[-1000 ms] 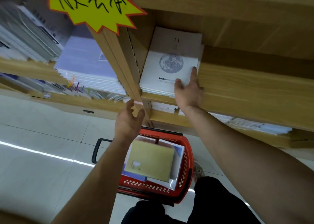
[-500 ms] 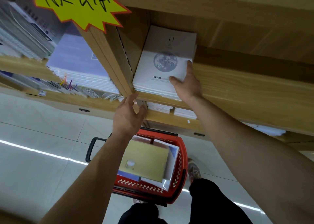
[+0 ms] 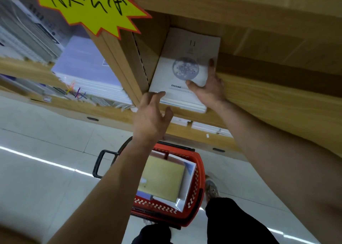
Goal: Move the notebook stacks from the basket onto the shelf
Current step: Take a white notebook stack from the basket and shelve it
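Observation:
A stack of white notebooks (image 3: pixel 182 71) with a round moon picture on the cover lies on the wooden shelf (image 3: pixel 273 99), tight against the left divider. My right hand (image 3: pixel 209 88) rests on the stack's right front corner, thumb on the cover and fingers along its right edge. My left hand (image 3: pixel 153 114) hovers spread at the stack's front left corner, fingertips touching its edge. Below on the floor stands the red basket (image 3: pixel 196 192) holding a yellow-covered notebook stack (image 3: pixel 162 179) on top of white and blue ones.
A yellow starburst price sign (image 3: pixel 88 5) hangs at the top left. The left shelf bay holds a pale purple stack (image 3: pixel 87 71) and grey books. More white stacks (image 3: pixel 203 126) lie on the lower shelf. My leg and shoe are beside the basket on the tiled floor.
My left hand has risen from the shelf's front edge to the stack's front left corner. My right hand has shifted from the stack's front to its right side.

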The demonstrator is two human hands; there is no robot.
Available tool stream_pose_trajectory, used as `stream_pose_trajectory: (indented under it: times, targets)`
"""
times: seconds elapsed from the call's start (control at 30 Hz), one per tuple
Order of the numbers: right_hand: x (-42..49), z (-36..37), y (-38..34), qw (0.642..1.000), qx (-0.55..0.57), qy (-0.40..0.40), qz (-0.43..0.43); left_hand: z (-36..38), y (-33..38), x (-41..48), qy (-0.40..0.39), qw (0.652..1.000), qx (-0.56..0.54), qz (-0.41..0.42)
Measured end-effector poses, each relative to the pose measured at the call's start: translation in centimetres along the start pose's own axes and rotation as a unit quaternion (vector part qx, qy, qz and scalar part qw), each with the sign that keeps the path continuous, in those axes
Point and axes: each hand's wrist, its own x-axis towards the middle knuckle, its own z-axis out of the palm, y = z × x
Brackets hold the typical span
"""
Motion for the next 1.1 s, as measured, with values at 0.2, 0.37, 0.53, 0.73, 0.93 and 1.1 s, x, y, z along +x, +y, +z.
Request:
stream_pose_trajectory:
  times: [0.2, 0.37, 0.53, 0.73, 0.93, 1.1]
  targets:
    - [-1.2, 0.7, -0.1, 1.000, -0.001, 0.018, -0.007, 2.3, 0.1, 0.8, 0.056, 0.993, 0.098, 0.046]
    - [-0.9, 1.3, -0.4, 0.998, -0.060, 0.026, -0.009, 3.4, -0.9, 1.0, 0.028, 0.979, 0.187, 0.081]
    - [-1.3, 0.6, -1.0, 0.996, -0.083, 0.007, 0.007, 2.1, 0.4, 0.9, -0.054, 0.974, 0.217, 0.044]
    - [-8.4, -2.0, -1.7, 0.987, -0.160, -0.005, -0.006, -2.0, -0.3, -2.1, -0.118, 0.988, 0.089, 0.040]
    - [-21.8, 0.4, 0.6, 0.954, -0.274, -0.098, -0.075, -2.9, -8.3, -11.3, -0.184, 0.973, 0.049, -0.129]
    - [-22.9, 6.4, 3.1, 0.913, -0.321, -0.231, -0.097, 0.3, -15.2, -18.9, -0.203, 0.928, 0.044, -0.309]
